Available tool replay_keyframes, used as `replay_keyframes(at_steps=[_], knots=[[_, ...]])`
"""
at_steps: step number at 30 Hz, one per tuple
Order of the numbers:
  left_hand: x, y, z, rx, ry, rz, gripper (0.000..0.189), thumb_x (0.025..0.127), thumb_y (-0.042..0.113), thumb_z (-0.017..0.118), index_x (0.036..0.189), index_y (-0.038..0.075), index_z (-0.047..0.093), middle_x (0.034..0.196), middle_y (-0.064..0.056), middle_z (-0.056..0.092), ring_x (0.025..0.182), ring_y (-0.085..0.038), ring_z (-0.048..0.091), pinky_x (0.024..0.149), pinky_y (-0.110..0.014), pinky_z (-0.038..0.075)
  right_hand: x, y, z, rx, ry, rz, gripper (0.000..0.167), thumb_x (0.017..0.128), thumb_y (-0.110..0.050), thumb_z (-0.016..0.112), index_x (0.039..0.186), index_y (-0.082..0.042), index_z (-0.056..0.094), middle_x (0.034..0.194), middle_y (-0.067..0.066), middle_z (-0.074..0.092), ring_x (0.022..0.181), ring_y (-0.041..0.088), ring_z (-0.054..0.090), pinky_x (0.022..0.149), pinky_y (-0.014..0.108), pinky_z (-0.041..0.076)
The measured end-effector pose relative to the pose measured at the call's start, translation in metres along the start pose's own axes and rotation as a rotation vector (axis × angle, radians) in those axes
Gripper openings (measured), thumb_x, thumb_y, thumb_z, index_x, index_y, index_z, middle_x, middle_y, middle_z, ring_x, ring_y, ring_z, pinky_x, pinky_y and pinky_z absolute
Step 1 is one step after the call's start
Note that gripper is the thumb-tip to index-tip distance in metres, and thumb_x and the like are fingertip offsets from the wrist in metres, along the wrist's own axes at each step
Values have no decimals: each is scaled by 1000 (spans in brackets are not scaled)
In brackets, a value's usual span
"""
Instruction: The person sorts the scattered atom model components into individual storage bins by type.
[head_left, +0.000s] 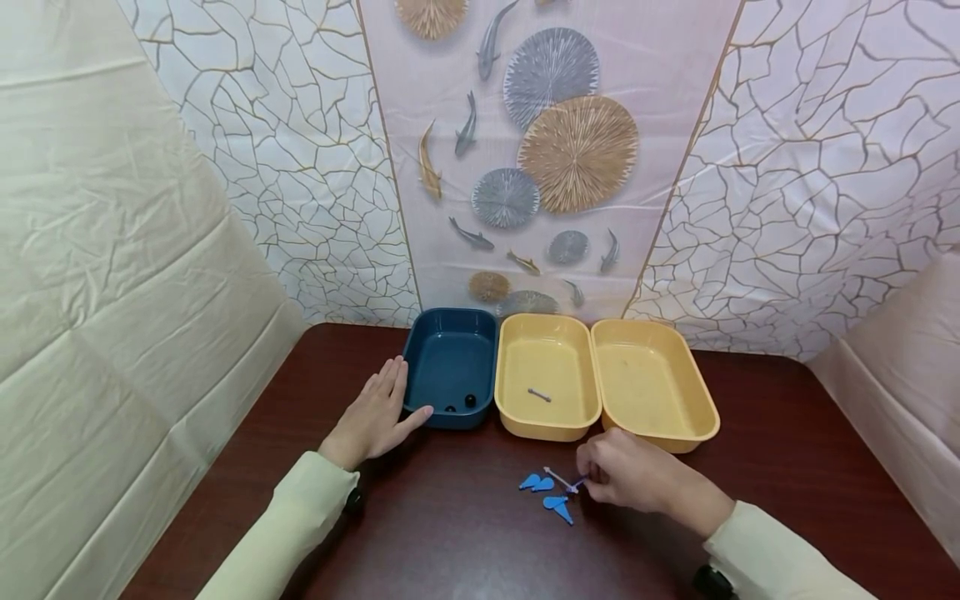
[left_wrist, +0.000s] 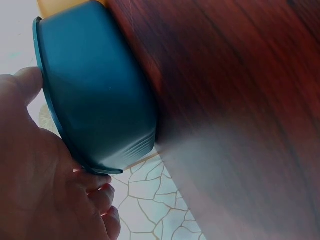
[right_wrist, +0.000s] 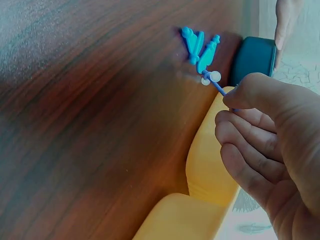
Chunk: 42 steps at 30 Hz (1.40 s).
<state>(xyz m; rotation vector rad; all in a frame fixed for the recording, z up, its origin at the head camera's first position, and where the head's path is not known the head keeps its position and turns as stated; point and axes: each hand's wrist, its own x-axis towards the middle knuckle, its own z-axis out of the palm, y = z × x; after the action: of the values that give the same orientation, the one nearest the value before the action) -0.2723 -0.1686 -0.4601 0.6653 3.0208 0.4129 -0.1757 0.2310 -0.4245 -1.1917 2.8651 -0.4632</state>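
My right hand [head_left: 626,471] pinches a thin purple stick [right_wrist: 218,87] between thumb and index finger, low over the table in front of the yellow trays. Overlapping it in the head view is a pale stick [head_left: 558,477] with widened ends. Several small blue teardrop-shaped pieces [head_left: 556,503] lie just left of that hand. My left hand [head_left: 378,417] rests at the near left corner of the dark blue tray [head_left: 422,350], fingers straight along its side and thumb over the front rim. Two small black round pieces [head_left: 470,401] sit inside this tray.
Beside the blue tray stand a middle yellow tray [head_left: 510,358] holding one small greyish-purple stick [head_left: 538,394] and a right yellow tray [head_left: 652,375]. All three line the back of the dark brown table [head_left: 450,533], before a patterned cloth [head_left: 487,250].
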Motion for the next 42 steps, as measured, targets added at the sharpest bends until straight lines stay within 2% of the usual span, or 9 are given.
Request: replay_keyframes(at_steps=[14, 20, 25, 32, 42], knots=[[-1, 1, 0, -6, 16, 14, 94, 107, 60, 46, 166, -7, 16, 176, -25, 14, 164, -45, 16, 133, -60, 18, 0, -1, -18, -58, 73, -28, 24, 78, -2, 82, 76, -19, 66, 67, -14, 55, 63, -6, 47, 57, 14, 43], [-1, 0, -1, -3, 13, 10, 95, 106, 60, 46, 166, -7, 15, 176, -24, 14, 164, -44, 15, 133, -59, 18, 5, 0, -36, -55, 99, -13, 20, 80, 0, 82, 79, -16, 70, 72, -12, 61, 66, -2, 54, 59, 15, 48], [0, 0, -1, 2, 11, 9, 95, 106, 61, 46, 166, -6, 15, 176, -24, 14, 164, -44, 15, 133, -59, 19, 13, 3, -52, -75, 117, 0, 22, 81, 2, 82, 80, -17, 71, 75, -11, 65, 69, 2, 59, 61, 17, 51], [-1, 0, -1, 7, 4, 5, 95, 106, 61, 46, 166, -6, 15, 176, -24, 13, 164, -43, 15, 133, -58, 18, 27, 9, -65, -113, 169, 14, 22, 81, 3, 80, 81, -17, 71, 77, -12, 68, 71, 1, 62, 63, 17, 55], [-1, 1, -3, 3, 1, 6, 95, 106, 60, 47, 166, -6, 14, 176, -24, 13, 165, -43, 14, 133, -58, 19, 50, 28, -67, -87, 192, 20, 17, 81, 5, 77, 82, -11, 73, 79, -7, 71, 72, 5, 66, 64, 22, 56]])
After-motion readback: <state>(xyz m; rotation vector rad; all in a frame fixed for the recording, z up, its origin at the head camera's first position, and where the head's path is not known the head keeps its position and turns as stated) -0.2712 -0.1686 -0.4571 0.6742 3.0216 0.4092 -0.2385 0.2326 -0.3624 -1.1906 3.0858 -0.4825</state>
